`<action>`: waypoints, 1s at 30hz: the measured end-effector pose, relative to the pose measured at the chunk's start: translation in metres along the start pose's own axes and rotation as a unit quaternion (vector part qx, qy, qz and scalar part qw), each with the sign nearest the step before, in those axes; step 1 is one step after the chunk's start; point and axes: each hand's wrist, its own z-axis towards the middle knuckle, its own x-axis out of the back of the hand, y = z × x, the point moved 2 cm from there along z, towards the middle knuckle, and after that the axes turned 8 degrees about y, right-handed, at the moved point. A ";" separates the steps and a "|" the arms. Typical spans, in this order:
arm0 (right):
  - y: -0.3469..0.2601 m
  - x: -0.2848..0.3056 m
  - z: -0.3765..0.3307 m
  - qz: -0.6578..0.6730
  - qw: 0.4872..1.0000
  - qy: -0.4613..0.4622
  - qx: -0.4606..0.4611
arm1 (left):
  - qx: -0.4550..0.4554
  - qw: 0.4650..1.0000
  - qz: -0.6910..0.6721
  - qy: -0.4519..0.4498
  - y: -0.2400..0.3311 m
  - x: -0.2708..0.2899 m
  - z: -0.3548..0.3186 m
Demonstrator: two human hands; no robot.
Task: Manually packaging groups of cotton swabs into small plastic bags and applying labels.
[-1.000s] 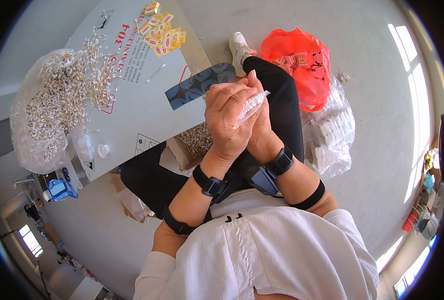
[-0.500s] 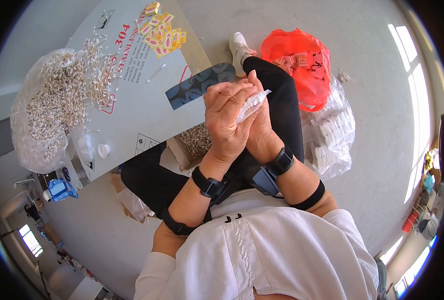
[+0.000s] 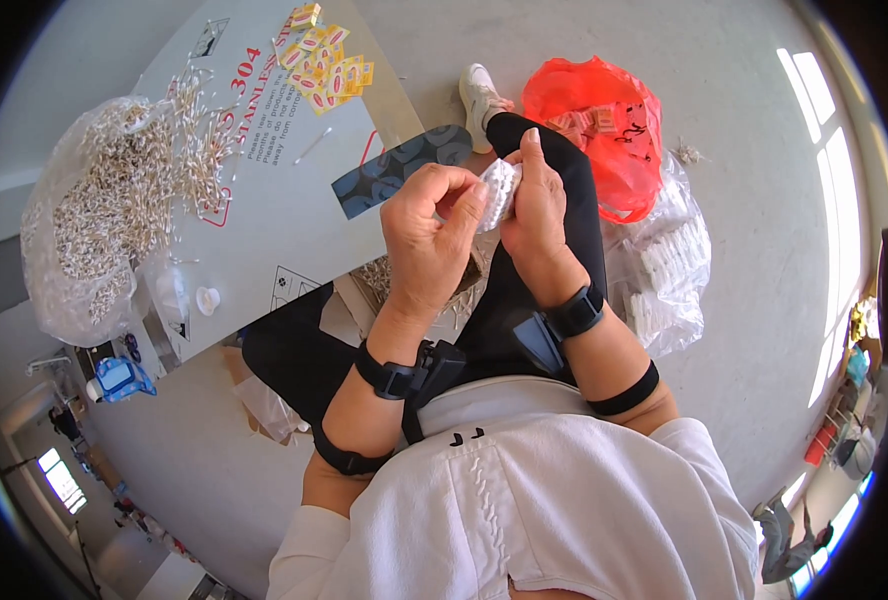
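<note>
Between my hands, over my lap, is a small clear packet of cotton swabs, its white tips facing up. My right hand grips it from the right side, thumb pointing up. On the other side my left hand pinches the packet's left edge between thumb and curled index finger. Below them, a cardboard box of loose cotton swabs is partly hidden by my left forearm. To the left, a big clear bag of cotton swabs spills onto the table.
Small yellow printed cards lie at the table's far end, with a patterned dark strip at its edge. An open red plastic bag and a clear bag of white packets rest on the floor at right. A blue pack sits at left.
My hands were pressed together around the packet and have now drawn apart. The packet has turned more upright, its swab tips showing. At the lower right edge, a person has come into view.
</note>
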 end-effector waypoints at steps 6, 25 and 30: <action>-0.005 0.002 0.018 -0.125 0.990 -0.016 0.064 | 0.131 0.990 -0.056 -0.003 -0.021 -0.003 0.012; -0.005 -0.014 0.149 -0.580 0.756 0.059 0.297 | -0.142 0.940 0.255 -0.180 -0.133 -0.042 0.110; 0.000 -0.013 0.154 -0.588 0.753 0.074 0.285 | -0.149 0.936 0.259 -0.186 -0.144 -0.043 0.110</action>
